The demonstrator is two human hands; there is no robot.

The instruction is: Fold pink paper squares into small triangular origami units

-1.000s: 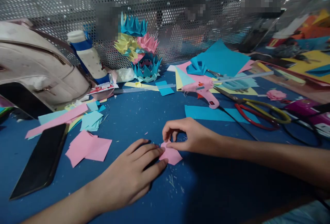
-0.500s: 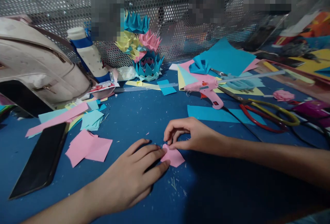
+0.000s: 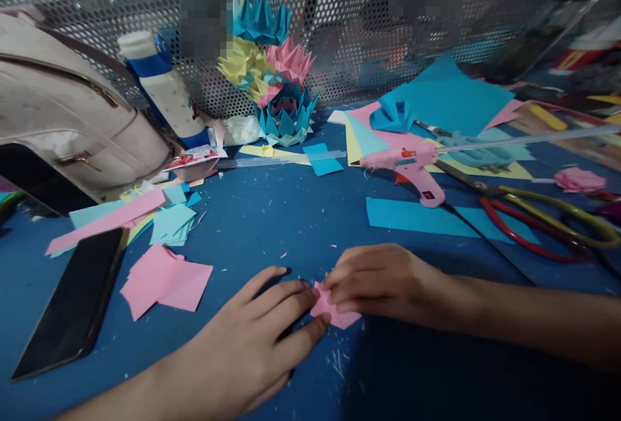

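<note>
A small pink paper [image 3: 345, 317], partly folded, lies on the blue table [image 3: 233, 214] between my hands. My left hand [image 3: 257, 330] rests on its left edge, fingers spread, with the fingertips pressing the paper down. My right hand [image 3: 388, 282] covers its upper part, its fingers bunched together on the paper; the fold under them is hidden. Left of my hands lie loose pink squares [image 3: 167, 282] and a stack of light blue squares [image 3: 172, 224].
A black phone [image 3: 72, 304] lies at the left near a pale bag [image 3: 82, 104] and a bottle [image 3: 167, 94]. Folded paper flowers [image 3: 286, 117] stand at the back. A pink glue gun [image 3: 412, 165], its cord, and scissors [image 3: 533, 214] lie at the right.
My right hand has come down over the pink paper, its fingers now closed together on it. My left hand stays on the paper's left side. The view has shifted slightly.
</note>
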